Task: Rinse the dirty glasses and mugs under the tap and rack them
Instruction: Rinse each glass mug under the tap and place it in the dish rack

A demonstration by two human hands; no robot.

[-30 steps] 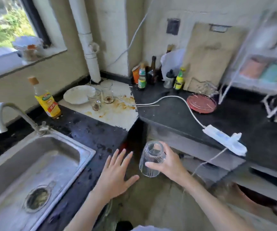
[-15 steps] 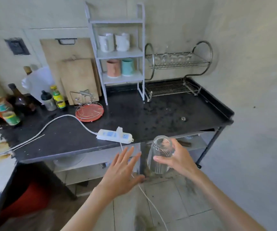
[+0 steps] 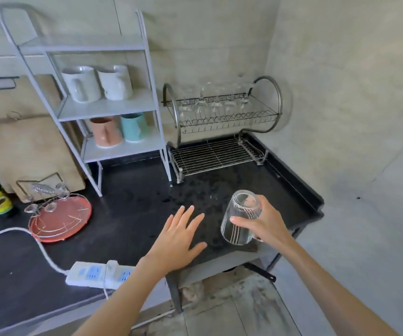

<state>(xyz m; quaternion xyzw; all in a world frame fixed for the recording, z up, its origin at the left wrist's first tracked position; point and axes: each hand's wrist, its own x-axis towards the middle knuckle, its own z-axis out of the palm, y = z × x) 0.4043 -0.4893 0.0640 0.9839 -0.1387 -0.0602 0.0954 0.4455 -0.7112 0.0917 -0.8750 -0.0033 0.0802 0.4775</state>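
My right hand [image 3: 267,224] is gripping a clear ribbed drinking glass [image 3: 240,218] upside down, thumb in front and fingers curled behind it, holding it above the black speckled countertop [image 3: 127,202]. My left hand [image 3: 179,238] is hovering at the glass's nine o'clock with fingers spread flat and holding nothing. At twelve o'clock from the glass, a two-tier chrome wire dish rack [image 3: 219,132] is standing against the wall, with clear glasses already sitting inverted on its upper tier.
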